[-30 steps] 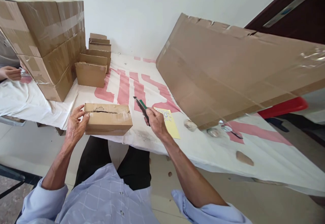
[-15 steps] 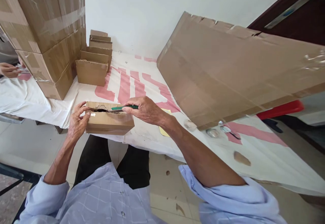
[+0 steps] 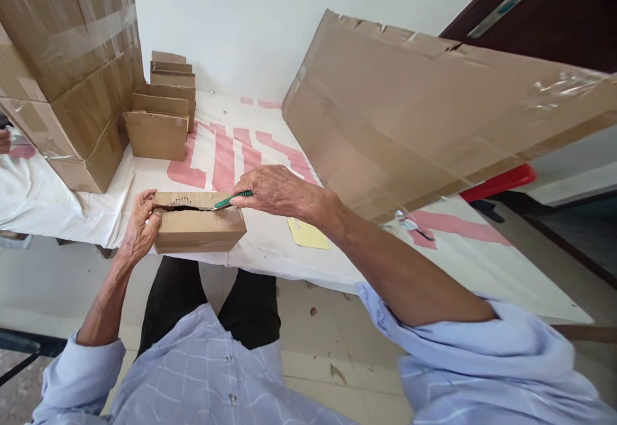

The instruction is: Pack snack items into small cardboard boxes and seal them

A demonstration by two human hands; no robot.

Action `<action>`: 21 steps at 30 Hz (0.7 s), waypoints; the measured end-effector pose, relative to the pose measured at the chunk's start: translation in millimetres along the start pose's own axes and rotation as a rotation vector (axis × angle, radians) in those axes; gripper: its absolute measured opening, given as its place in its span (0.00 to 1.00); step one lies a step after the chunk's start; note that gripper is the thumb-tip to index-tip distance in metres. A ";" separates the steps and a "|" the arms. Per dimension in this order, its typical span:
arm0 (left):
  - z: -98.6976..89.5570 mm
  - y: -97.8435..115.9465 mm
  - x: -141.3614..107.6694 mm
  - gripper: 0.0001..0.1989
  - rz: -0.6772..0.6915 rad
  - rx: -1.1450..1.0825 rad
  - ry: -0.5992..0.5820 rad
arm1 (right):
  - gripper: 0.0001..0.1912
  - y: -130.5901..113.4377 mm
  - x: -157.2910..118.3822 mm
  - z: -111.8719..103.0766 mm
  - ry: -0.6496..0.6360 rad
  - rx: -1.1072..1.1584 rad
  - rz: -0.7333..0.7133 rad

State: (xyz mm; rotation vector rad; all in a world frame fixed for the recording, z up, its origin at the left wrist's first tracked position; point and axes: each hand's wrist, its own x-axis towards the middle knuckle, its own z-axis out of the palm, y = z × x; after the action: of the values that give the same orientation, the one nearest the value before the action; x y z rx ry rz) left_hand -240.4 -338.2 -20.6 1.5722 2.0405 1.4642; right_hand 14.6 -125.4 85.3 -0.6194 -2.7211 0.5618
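Note:
A small cardboard box (image 3: 200,231) lies at the table's front edge, its top slit open along a ragged, dark gap. My left hand (image 3: 139,229) grips the left end of this box, with the thumb on the near side and the fingers at the far corner. In my right hand (image 3: 279,190) is a green-handled utility knife (image 3: 234,199), pinched between thumb and fingers. Its tip meets the box top near the right end of the slit. What lies inside the box is too dark to see.
Taped cartons (image 3: 72,78) are stacked at the left, beside several open small boxes (image 3: 159,135). A large cardboard sheet or box (image 3: 409,110) leans across the right. A yellow card (image 3: 311,235) lies under my right forearm. Another person's hand (image 3: 4,141) shows at the far left.
The knife has moved toward the right end of the box top and its handle tilts up more. My left hand keeps its hold. The whole view has shifted slightly.

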 end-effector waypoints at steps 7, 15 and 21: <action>3.7 6.7 4.1 0.13 -0.006 -0.019 -0.074 | 0.30 19.3 -26.5 -13.5 -0.046 -0.174 -0.051; 15.6 15.9 6.7 0.14 -0.002 -0.039 -0.099 | 0.23 23.9 -35.8 -14.2 -0.010 -0.178 -0.032; 11.7 17.8 9.4 0.15 -0.033 -0.057 -0.123 | 0.25 33.6 -40.6 -21.2 0.036 -0.112 0.002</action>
State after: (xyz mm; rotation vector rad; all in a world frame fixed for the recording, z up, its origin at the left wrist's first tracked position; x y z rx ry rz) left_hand -225.5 -324.5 -9.1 1.5583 1.9295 1.3658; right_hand 69.1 -109.8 81.5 -0.6532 -2.7328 0.3964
